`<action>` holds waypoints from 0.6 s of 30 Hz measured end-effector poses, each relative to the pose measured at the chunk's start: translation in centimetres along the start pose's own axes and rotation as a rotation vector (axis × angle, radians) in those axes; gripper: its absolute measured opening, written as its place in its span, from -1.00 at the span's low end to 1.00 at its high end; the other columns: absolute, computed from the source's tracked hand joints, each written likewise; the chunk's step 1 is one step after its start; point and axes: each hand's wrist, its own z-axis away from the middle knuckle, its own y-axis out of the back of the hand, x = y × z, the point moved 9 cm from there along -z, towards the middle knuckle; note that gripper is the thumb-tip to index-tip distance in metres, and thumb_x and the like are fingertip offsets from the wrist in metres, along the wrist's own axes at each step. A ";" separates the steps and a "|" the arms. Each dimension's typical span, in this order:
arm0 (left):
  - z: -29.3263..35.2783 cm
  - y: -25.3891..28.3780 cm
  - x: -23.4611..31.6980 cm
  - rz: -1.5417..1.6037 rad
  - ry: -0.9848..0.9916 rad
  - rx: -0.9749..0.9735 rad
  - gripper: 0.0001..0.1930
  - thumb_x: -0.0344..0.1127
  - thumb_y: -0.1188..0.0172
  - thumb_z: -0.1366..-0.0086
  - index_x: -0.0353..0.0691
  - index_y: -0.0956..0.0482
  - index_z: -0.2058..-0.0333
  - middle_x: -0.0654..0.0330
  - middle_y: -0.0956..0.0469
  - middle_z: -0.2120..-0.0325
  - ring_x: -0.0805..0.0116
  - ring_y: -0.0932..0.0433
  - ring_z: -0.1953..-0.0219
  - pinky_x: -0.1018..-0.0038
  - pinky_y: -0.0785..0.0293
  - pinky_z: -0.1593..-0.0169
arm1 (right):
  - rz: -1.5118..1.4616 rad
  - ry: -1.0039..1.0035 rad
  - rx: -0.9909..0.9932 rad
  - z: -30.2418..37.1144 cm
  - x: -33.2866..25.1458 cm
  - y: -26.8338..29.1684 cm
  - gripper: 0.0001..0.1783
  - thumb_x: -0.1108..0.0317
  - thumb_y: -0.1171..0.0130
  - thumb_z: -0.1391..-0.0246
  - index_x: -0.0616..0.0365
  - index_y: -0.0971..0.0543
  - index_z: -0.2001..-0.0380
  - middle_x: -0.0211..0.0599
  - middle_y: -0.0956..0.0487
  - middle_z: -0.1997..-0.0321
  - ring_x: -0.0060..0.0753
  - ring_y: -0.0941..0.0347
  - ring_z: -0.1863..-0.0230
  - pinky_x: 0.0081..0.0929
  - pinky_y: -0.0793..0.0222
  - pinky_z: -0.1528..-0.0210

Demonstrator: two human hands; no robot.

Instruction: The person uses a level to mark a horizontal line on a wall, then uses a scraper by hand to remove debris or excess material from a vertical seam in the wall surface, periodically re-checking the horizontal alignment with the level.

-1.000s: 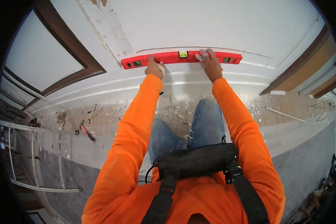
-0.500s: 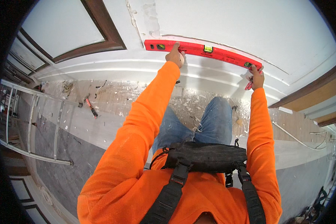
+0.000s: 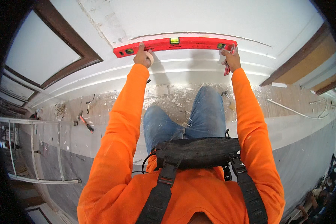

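Note:
A long red spirit level [image 3: 195,43] with yellow-green vials lies along the white wall, just below a dark groove [image 3: 153,36] in its surface. Near the level's left end my left hand [image 3: 141,56] grips it, thumb over the face. A pale roll of tape [image 3: 149,58] is also tucked at that hand. My right hand [image 3: 232,60] is closed at the level's right end. Out of the same hand sticks a slim red tool [image 3: 227,70], whose kind I cannot make out. Some fingers of both hands are hidden.
White debris [image 3: 171,100] litters the floor below the wall. To the left lie a red-and-black hammer [image 3: 86,123] and a metal ladder [image 3: 59,149]. A thin pale pipe [image 3: 291,109] rests on the right. Brown-framed panels [image 3: 72,41] stand at the left.
The level and both hands have shifted left along the wall, and the level's right end has come up relative to its left. My view has shifted slightly too.

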 end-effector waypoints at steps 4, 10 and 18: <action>-1.2 -0.2 0.4 0.002 -0.063 -0.010 -0.62 -0.23 -0.34 -0.21 -0.36 -0.44 0.15 0.09 -0.48 0.34 0.28 -0.46 0.42 0.40 -0.54 0.40 | -0.199 -0.045 -0.001 1.3 0.4 -0.4 -0.49 0.26 -0.26 -0.03 0.19 -0.36 -0.01 -0.27 -0.53 0.31 -0.54 -0.30 0.64 -0.41 -0.51 0.54; -3.0 0.0 1.0 -0.073 -0.070 0.030 -0.64 -0.11 -0.29 -0.24 -0.23 -0.44 0.16 0.14 -0.42 0.33 0.24 -0.44 0.42 0.41 -0.57 0.36 | -0.447 -0.359 -0.278 12.4 6.7 -7.0 -0.67 0.21 -0.06 -0.22 0.17 -0.52 0.04 -0.20 -0.59 0.24 -0.56 -0.34 0.64 -0.42 -0.49 0.46; -2.9 0.2 1.2 -0.198 -0.008 -0.055 -0.63 0.00 -0.31 -0.20 -0.11 -0.47 0.19 0.17 -0.47 0.35 0.25 -0.46 0.43 0.33 -0.52 0.35 | -0.097 -0.513 -0.618 25.7 10.6 -11.9 -0.65 0.16 -0.16 -0.12 0.26 -0.55 0.21 -0.33 -0.54 0.39 -0.54 -0.40 0.55 -0.54 -0.42 0.56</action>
